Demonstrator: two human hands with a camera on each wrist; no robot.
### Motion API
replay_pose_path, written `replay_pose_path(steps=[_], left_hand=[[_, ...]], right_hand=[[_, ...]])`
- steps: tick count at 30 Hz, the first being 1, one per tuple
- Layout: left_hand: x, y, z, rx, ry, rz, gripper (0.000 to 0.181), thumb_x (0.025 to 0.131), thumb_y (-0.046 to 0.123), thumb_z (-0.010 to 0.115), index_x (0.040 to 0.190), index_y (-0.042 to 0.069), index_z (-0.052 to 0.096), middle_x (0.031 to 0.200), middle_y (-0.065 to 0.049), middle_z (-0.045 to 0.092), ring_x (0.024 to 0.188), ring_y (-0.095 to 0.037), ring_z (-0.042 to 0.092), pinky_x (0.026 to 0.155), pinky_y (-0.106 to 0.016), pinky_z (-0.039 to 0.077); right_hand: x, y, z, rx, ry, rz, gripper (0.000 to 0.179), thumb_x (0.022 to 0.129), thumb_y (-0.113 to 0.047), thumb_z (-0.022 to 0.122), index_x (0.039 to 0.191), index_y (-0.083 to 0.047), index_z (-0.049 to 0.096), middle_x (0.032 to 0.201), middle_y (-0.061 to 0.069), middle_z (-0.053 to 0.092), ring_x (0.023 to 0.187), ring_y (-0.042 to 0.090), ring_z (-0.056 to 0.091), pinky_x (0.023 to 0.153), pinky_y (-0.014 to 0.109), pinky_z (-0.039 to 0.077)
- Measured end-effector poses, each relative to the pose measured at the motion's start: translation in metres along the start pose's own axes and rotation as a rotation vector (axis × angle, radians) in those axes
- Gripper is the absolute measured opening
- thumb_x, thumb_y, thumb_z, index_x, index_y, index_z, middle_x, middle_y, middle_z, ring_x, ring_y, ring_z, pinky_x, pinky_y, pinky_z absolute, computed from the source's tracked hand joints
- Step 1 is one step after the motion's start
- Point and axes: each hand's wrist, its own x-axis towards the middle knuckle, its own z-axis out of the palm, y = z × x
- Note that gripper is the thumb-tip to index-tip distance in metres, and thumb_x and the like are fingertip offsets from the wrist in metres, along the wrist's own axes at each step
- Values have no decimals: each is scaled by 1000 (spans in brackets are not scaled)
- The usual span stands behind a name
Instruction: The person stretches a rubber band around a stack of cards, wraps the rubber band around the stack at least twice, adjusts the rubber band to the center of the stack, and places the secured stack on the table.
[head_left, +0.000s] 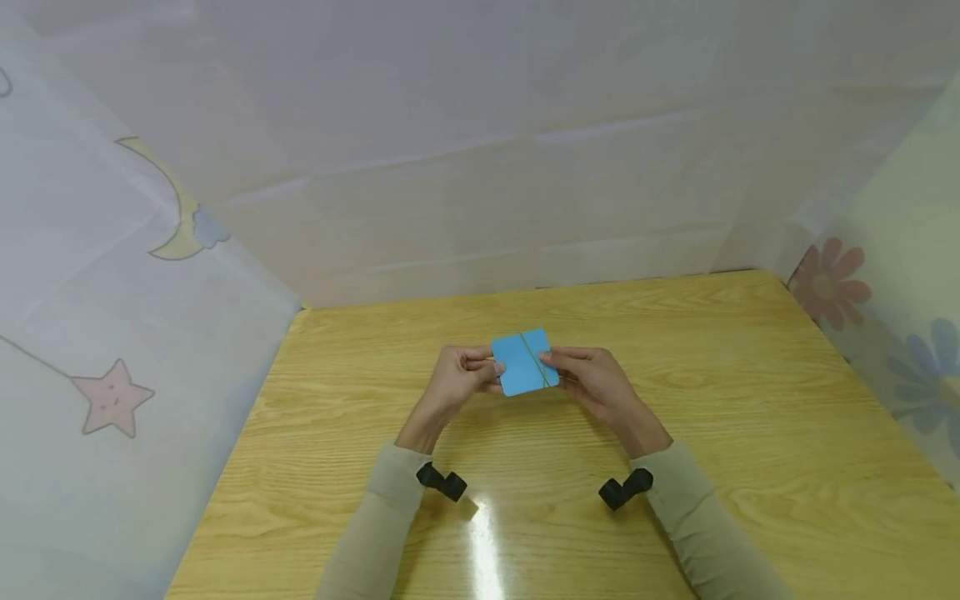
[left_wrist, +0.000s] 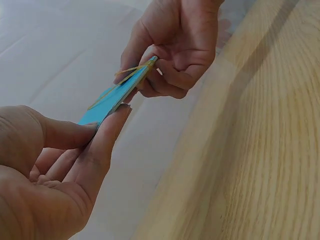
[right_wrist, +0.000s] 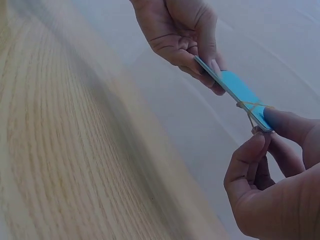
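Observation:
Between both hands, above the table, is a thin blue square card (head_left: 519,371) with rounded corners; its edge looks layered in the right wrist view. A yellowish rubber band (head_left: 533,357) runs across it, nearer its right side. My left hand (head_left: 459,377) pinches the left edge, thumb on top and fingers beneath. At the opposite edge, my right hand (head_left: 600,379) grips the card with the thumb on its face, close to the band. In the right wrist view, part of the band (right_wrist: 251,116) hangs off the card's edge by the right fingertips.
A wood-grain table (head_left: 360,500) lies under the hands, with a bright reflection near its front. Pale sheeting (head_left: 487,167) rises behind it, and printed panels stand at left and right. Each wrist wears a small black device (head_left: 442,482).

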Motion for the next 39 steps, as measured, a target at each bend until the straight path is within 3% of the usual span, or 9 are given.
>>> replay_pose_path(steps=[7, 13, 20, 22, 28, 32, 39], left_hand=[[-2, -4, 1, 34, -42, -7, 51, 99, -4, 65, 147, -14, 49, 139, -37, 60, 75, -20, 80, 96, -62, 62], [-1, -8, 5, 24, -76, -42, 54, 99, -5, 66, 148, -16, 46, 135, -41, 61, 72, -14, 79, 94, -60, 62], [0, -10, 9, 48, -117, -73, 54, 97, -6, 67, 146, -18, 47, 122, -41, 67, 68, -13, 76, 94, -62, 62], [0, -9, 9, 64, -118, -69, 53, 98, -4, 67, 145, -17, 48, 119, -39, 69, 70, -19, 78, 94, -63, 62], [1, -4, 7, 102, -102, -38, 50, 101, -1, 65, 147, -14, 50, 118, -35, 72, 75, -21, 80, 92, -55, 66], [3, -3, 7, 89, -87, -36, 51, 101, -2, 63, 148, -15, 48, 121, -36, 71, 72, -13, 77, 94, -59, 63], [3, -4, 7, 72, -84, -40, 51, 101, -1, 65, 148, -13, 50, 119, -36, 71, 73, -13, 77, 94, -61, 62]], right_hand=[[5, -4, -4, -62, 6, 6, 59, 99, -16, 76, 148, 9, 54, 102, -8, 75, 79, 4, 62, 69, 14, 56], [8, -7, -8, -99, 10, 3, 46, 97, -12, 77, 138, 6, 65, 97, -9, 75, 76, 5, 56, 66, 15, 52], [12, -5, -10, -114, -18, -30, 51, 98, -15, 76, 140, 10, 61, 120, -5, 78, 99, 3, 70, 83, 16, 62], [14, -4, -9, -123, -17, -34, 52, 99, -16, 76, 141, 10, 60, 120, -4, 78, 103, 5, 71, 86, 17, 63], [20, -3, -9, -89, 11, -36, 45, 98, -17, 77, 134, 9, 67, 106, -6, 79, 97, 7, 71, 82, 19, 64], [23, -2, -6, -76, 50, -36, 37, 96, -18, 79, 126, 4, 74, 109, -5, 76, 100, 9, 68, 83, 19, 63], [22, -1, -4, 9, 68, -38, 26, 99, -18, 75, 120, -2, 78, 107, -6, 73, 100, 7, 65, 84, 16, 60]])
